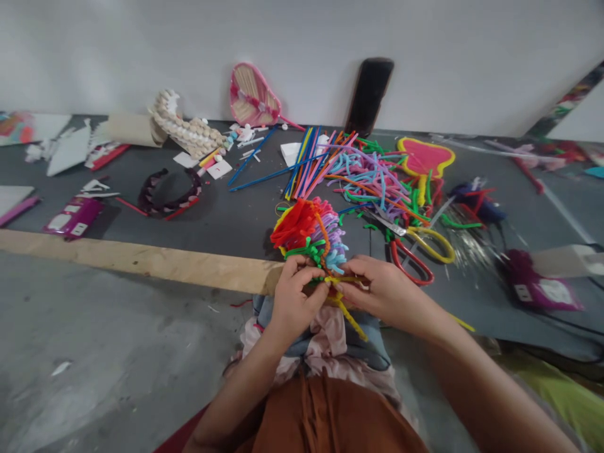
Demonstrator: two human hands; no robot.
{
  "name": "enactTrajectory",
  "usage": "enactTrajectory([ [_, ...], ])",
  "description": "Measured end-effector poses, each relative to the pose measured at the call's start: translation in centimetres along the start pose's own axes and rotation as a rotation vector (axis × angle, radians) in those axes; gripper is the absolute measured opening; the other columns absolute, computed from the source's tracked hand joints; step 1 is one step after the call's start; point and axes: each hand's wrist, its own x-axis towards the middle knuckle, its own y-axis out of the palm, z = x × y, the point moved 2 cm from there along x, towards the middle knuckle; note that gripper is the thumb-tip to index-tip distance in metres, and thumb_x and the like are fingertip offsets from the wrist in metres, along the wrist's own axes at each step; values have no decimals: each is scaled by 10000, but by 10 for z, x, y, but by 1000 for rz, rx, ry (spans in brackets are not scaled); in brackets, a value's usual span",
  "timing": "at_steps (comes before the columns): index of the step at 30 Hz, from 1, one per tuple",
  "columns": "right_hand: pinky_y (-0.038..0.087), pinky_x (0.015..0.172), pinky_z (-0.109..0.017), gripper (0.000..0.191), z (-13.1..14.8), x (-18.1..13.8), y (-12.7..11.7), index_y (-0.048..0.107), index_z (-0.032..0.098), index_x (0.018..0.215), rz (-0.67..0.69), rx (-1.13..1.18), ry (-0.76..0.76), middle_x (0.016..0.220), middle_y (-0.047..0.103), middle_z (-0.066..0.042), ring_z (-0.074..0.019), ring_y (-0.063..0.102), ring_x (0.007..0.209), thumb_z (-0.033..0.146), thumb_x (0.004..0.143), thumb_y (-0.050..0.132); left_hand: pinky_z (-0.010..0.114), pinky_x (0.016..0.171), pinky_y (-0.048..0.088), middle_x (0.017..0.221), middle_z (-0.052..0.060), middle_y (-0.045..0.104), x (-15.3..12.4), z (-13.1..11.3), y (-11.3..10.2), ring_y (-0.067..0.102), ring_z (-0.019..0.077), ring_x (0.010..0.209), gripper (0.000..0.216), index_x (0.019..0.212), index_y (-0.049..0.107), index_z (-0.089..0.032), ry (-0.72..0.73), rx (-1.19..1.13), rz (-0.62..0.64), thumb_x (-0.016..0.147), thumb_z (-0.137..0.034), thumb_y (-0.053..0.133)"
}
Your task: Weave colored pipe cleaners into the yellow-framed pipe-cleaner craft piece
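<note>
A bundle of pipe cleaners in red, yellow, green, purple, pink and light blue stands at the table's front edge. My left hand is closed round its lower end, with thumb and fingertips pinched near the base. Opposite it, my right hand pinches a yellow pipe cleaner at the same base. One yellow end hangs down towards my lap, and another stretch runs between the right fingers. The fingertips of both hands almost meet, and the exact join under them is hidden.
Scissors with red and yellow handles lie right of the bundle. Behind are loose pipe cleaners, a phone leaning on the wall, and a pink-and-yellow shape. A dark headband and purple packet lie left; another packet lies right.
</note>
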Motion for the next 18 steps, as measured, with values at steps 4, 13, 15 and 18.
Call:
enactTrajectory([
  [4,365,516,-217,168,-2,-2,1,569,204,673,6,21,19,668,525,28,-111,508,577,254,831,598,293,808,544,977,28,557,-1,-1,1,614,164,921,97,816,712,-216,-30,-29,-4,774,-157,647],
  [13,420,601,-225,169,-4,-9,9,602,199,745,-66,-43,-83,706,548,-3,-142,558,693,196,905,545,396,957,483,1070,70,564,-5,-2,-9,565,224,1067,132,880,752,-215,-87,7,67,867,-268,633],
  [15,429,619,-232,156,-3,-11,10,611,200,773,-94,-76,-101,729,565,-12,-150,566,717,182,910,538,414,991,456,1087,70,552,-5,-3,-8,541,230,1088,130,872,754,-219,-129,19,62,868,-256,629],
  [18,442,641,-243,138,-2,-13,12,624,200,811,-133,-101,-126,775,600,-28,-160,583,753,164,910,536,411,1008,438,1108,73,536,-4,-5,-5,517,233,1108,133,846,750,-213,-187,4,68,865,-252,625],
])
